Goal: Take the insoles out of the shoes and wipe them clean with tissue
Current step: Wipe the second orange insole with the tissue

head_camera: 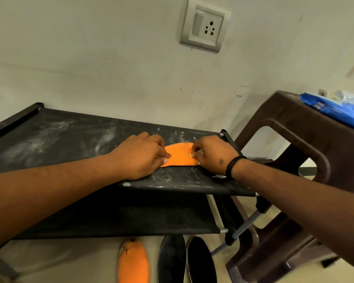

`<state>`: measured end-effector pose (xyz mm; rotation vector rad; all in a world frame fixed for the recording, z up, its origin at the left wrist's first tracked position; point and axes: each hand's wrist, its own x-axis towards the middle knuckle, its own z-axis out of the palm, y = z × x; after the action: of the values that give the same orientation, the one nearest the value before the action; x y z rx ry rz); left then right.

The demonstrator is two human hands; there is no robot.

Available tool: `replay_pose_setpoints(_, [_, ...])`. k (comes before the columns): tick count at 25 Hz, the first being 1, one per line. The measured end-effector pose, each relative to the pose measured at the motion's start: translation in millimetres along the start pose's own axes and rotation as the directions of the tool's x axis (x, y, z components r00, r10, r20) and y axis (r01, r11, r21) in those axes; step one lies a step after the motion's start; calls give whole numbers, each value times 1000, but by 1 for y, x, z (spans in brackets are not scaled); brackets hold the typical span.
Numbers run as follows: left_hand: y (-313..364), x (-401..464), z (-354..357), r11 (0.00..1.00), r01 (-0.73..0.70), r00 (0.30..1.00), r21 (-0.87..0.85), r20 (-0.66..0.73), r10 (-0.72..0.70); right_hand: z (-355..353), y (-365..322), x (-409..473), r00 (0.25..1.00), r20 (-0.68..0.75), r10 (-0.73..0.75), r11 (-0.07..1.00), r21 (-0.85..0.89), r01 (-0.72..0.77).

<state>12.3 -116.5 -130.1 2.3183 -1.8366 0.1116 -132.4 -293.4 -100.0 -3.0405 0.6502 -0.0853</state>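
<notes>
Dusty black rack shelf (70, 139) against the wall: the orange insole (179, 155) is laid lengthwise left to right, pinned by the left hand (139, 158), while white tissue (200, 153) is pinched by the right hand (213, 155) at its right end.

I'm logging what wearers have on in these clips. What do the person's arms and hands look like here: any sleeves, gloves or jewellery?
Both forearms are bare, with no sleeves in view and no gloves. The right hand has a black band of several thin cords around its wrist and a small dark mark on its back. The left hand shows no rings, watch or band. Fingernails are short and unpainted.
</notes>
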Motion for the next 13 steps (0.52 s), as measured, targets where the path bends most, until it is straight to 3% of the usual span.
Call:
replay_pose_setpoints(2, [0,-1,-2,1000,9,1000,14,12,-10,3,-10,0,999,-22,42,999,12,-42])
replay_pose_setpoints(6, [1,-4,-3,999,27,999,47,18,-28,6,-46,-18,992,9,-129,983,132,127])
replay_pose_setpoints(8, [2,-3,-3,999,23,999,46,24,-24,2,-41,-17,986,26,-163,985,68,161])
replay_pose_setpoints(11, [0,-3,-3,999,12,1000,33,28,-13,0,-14,0,1000,-7,-17,995,-101,16])
replay_pose_setpoints(13, [0,-2,-3,999,2,1000,45,26,-3,3,-6,6,997,-48,55,995,-77,-59])
